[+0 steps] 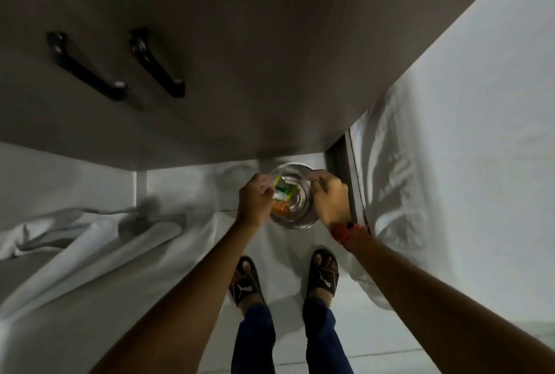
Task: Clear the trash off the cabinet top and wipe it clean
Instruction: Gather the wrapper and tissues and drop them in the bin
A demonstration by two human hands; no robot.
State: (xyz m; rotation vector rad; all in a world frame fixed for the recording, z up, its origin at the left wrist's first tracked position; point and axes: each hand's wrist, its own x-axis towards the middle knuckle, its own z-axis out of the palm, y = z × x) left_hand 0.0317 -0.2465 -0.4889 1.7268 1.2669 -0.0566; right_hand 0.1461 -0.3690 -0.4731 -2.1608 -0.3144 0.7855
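Two bare arms reach down from the bottom of the view, over dark blue trouser legs point(318, 340) and black slide sandals point(323, 274) on a pale tiled floor point(375, 322). The left hand point(255, 201) and the right hand point(329, 196) hold a round clear plastic container point(295, 217) between them, low down by the floor. Each hand pinches the rim on its own side with curled fingers. Inside it sit green, white and orange bits of wrapper trash point(283, 196). A red thread band point(348, 231) goes round the right wrist. Above is a brown wooden cabinet point(240, 58) with two black curved handles point(157, 63). White sheets point(450, 133) hang at the right and lie crumpled at the left.
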